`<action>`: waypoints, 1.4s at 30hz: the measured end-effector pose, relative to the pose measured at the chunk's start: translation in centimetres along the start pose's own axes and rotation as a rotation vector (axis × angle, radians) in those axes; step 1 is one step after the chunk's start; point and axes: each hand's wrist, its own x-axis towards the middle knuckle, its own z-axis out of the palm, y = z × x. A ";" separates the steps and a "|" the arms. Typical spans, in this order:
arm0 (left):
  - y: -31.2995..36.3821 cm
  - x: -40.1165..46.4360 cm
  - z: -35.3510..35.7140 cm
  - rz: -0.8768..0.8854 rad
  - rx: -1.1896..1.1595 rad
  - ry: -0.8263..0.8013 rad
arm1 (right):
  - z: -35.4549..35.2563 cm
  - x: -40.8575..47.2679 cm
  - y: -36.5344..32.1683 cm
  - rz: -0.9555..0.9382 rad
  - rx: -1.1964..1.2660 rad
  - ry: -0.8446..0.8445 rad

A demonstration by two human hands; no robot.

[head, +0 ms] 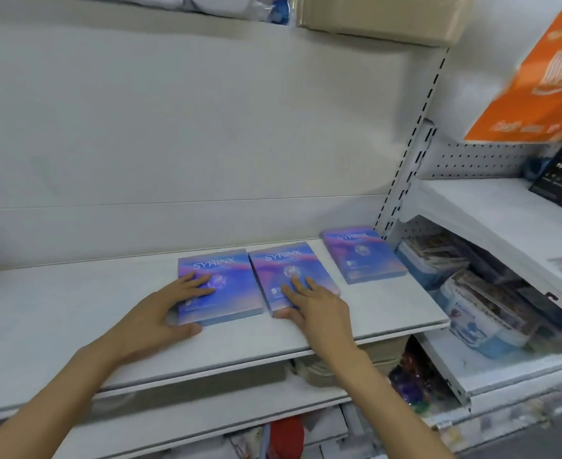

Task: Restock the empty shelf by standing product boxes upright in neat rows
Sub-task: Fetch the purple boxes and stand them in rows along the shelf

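White metal shop shelving fills the head view, with a plain back panel behind the white shelf at the centre. Three purple-blue boxes printed SYRINX lie flat on it, face up, in a loose row near the right end, none upright. The left box and the middle box sit just beside each other; the right box lies apart, near the slotted upright. The left hand lies on the left box, fingers spread and straight over its cover, thumb on the shelf at the near edge. The right hand lies on the middle box, fingers flat on its cover, thumb against its near edge. To the right, a neighbouring bay holds an orange package and blurred goods below.
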 end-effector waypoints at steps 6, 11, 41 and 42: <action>1.3 -4.0 0.7 -0.084 0.001 0.203 | -2.1 -1.8 -1.3 -0.029 0.169 -0.096; 2.6 -5.3 1.9 -0.245 0.096 0.346 | -2.9 -2.5 -0.7 0.065 0.537 -0.048; 7.5 -14.0 0.1 -0.560 -0.912 0.759 | -5.3 1.0 -5.2 0.416 1.361 -0.348; 7.4 -15.0 -0.6 -0.528 -0.935 0.789 | -5.5 0.9 -6.3 0.382 1.382 -0.359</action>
